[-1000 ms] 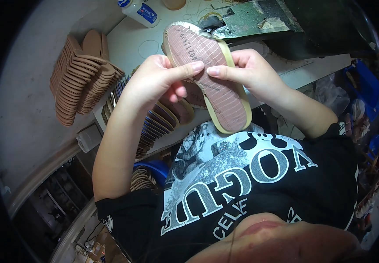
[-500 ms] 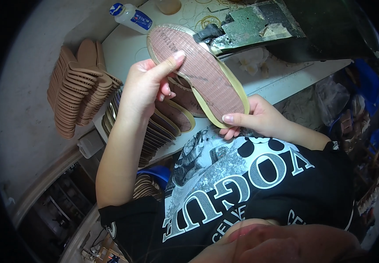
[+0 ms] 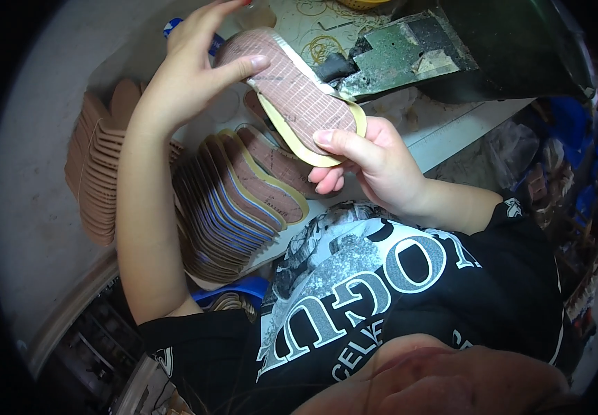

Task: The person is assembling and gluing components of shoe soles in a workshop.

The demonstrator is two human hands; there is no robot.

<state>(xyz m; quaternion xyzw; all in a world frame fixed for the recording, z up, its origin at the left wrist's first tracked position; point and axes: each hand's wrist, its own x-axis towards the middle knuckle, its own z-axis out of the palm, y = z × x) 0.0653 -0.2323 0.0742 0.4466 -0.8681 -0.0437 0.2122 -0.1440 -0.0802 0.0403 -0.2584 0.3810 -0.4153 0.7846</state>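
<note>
A pinkish-brown shoe insole (image 3: 299,97) with a pale yellow rim is held up over the table. My right hand (image 3: 375,155) grips its near end, thumb on top and fingers curled underneath. My left hand (image 3: 192,72) is at the far end, its fingers stretched apart and the thumb tip lying on or just over the insole's surface. The insole's right edge lies against or close beside the black tip (image 3: 335,68) of a worn green machine (image 3: 409,55). Below, a fanned row of similar insoles (image 3: 233,200) rests on the table.
A stack of brown soles (image 3: 95,166) stands at the left by the wall. Behind my left hand a blue-capped bottle (image 3: 172,28) is mostly hidden. Loose yellowish bands (image 3: 323,48) lie near the machine, and a yellow basket (image 3: 362,3) shows at the top edge.
My left fingers have spread out and moved up and left. My right hand has moved up and left with the insole, which now sits lower along the machine's black tip.
</note>
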